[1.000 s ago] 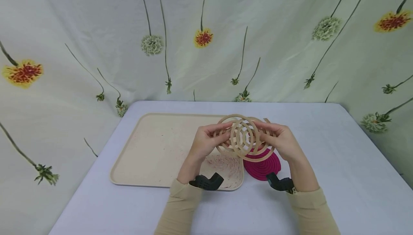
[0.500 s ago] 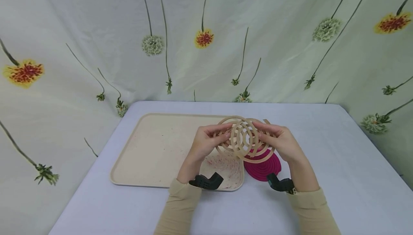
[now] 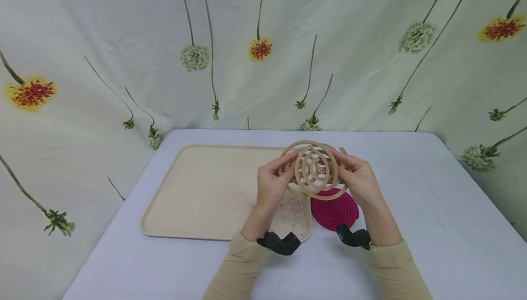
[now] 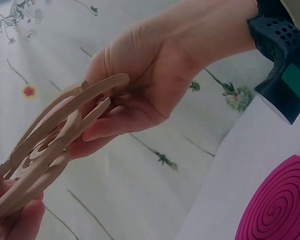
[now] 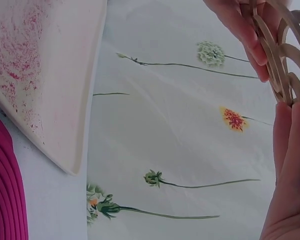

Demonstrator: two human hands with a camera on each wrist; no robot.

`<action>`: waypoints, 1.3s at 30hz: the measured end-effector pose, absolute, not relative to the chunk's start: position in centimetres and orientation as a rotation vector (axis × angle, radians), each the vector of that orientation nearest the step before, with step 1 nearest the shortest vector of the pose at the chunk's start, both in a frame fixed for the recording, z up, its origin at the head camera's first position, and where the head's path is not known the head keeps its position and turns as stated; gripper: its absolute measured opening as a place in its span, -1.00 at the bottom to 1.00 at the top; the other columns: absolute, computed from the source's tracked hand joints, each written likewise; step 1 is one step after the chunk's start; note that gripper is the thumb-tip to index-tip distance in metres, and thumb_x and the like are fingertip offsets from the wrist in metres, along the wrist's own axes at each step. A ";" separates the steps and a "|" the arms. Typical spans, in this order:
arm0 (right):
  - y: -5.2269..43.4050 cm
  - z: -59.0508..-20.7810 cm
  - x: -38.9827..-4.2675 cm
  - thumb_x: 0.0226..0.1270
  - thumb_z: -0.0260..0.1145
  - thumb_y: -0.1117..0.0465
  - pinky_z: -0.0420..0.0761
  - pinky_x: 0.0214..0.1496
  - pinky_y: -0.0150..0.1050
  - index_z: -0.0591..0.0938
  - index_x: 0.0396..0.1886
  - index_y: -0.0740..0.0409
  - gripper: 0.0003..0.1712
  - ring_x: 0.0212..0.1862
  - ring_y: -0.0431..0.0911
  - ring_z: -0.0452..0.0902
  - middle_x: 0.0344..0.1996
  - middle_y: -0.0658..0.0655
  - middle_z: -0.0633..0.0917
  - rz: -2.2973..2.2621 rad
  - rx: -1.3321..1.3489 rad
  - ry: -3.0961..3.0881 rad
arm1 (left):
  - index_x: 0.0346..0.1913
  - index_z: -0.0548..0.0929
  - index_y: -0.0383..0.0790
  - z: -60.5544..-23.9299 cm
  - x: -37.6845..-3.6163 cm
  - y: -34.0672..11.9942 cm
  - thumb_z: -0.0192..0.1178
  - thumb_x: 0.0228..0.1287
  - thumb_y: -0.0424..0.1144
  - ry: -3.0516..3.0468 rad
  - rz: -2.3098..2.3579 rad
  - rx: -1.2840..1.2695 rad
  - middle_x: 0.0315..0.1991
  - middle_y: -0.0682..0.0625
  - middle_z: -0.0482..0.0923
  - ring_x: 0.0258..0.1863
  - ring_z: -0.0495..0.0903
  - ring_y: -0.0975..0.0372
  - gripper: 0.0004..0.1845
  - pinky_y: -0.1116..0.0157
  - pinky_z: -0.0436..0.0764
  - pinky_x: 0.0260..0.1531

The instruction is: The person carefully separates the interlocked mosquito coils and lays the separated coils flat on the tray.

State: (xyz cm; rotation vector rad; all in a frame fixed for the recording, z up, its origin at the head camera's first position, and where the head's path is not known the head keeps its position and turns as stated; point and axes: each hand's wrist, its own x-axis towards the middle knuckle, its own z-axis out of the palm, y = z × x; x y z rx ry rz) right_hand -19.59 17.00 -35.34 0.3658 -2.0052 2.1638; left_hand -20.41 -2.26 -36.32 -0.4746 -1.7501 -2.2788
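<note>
Beige mosquito coils (image 3: 314,170), interlocked, sit pinched between our left hand (image 3: 271,183) and right hand (image 3: 360,179) above the magenta coil (image 3: 334,209) at 6 o'clock; we judge slow, even prying avoids snapping.

Pale tan spiral coils (image 3: 314,169), a magenta spiral coil (image 3: 334,211), a cream tray (image 3: 197,190) flecked with pink dust, a lavender-white table (image 3: 411,190), beige sleeves (image 3: 243,268), and a pale green curtain (image 3: 123,39) printed with yellow-red and white long-stemmed flowers.
</note>
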 end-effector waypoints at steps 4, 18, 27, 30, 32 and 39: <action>17.1 -35.3 -19.5 0.28 0.21 0.45 0.25 0.32 -0.28 0.67 -0.08 -0.14 -0.59 0.45 0.03 -0.09 -0.08 -0.26 0.62 2.170 0.386 -2.024 | -0.02 0.58 -0.56 -36.2 -20.6 -3.0 0.17 0.16 -0.59 -1.804 -2.305 -0.523 -0.12 -0.33 0.61 -0.44 0.65 0.32 -0.71 0.39 0.66 -0.44; 18.1 -35.8 -19.5 0.23 0.20 0.48 0.31 0.30 -0.17 0.58 0.04 0.39 -0.65 0.43 0.22 -0.16 -0.01 -0.04 0.59 2.092 0.702 -2.282 | -0.22 0.53 -0.57 -36.3 -21.4 -6.6 0.19 0.05 -0.63 -2.117 -2.271 -0.964 -0.47 -0.03 0.56 -0.57 0.58 0.25 -0.81 0.36 0.62 -0.53; 17.0 -35.5 -19.6 0.30 0.20 0.40 0.09 0.40 -0.05 0.47 0.17 0.43 -0.57 0.45 0.03 -0.11 0.16 0.19 0.52 2.112 0.431 -2.216 | -0.23 0.57 -0.60 -36.0 -21.1 -4.9 0.19 0.04 -0.66 -1.995 -2.301 -0.637 -0.56 0.00 0.58 -0.62 0.58 0.27 -0.82 0.39 0.62 -0.56; 16.7 -35.3 -19.5 0.31 0.19 0.41 0.19 0.35 -0.11 0.41 0.19 0.49 -0.54 0.45 0.01 -0.08 0.18 0.20 0.49 2.095 0.351 -2.209 | -0.23 0.57 -0.61 -36.0 -20.9 -4.3 0.20 0.03 -0.67 -1.931 -2.324 -0.538 -0.59 0.03 0.59 -0.65 0.58 0.30 -0.81 0.42 0.61 -0.59; 16.5 -35.2 -19.5 0.31 0.17 0.42 0.27 0.30 -0.19 0.39 0.20 0.50 -0.53 0.45 0.02 -0.09 0.18 0.17 0.50 2.103 0.322 -2.184 | -0.22 0.55 -0.64 -35.9 -20.8 -3.9 0.20 0.04 -0.68 -1.863 -2.363 -0.500 -0.58 0.03 0.59 -0.65 0.57 0.31 -0.81 0.41 0.62 -0.59; 15.8 -35.1 -19.4 0.29 0.16 0.48 0.40 0.17 -0.33 0.38 0.19 0.52 -0.54 0.45 -0.01 -0.12 0.05 -0.07 0.53 2.228 0.256 -1.994 | -0.21 0.55 -0.65 -35.9 -20.5 -3.0 0.16 0.04 -0.70 -1.726 -2.403 -0.426 -0.51 -0.05 0.63 -0.59 0.59 0.29 -0.80 0.40 0.63 -0.57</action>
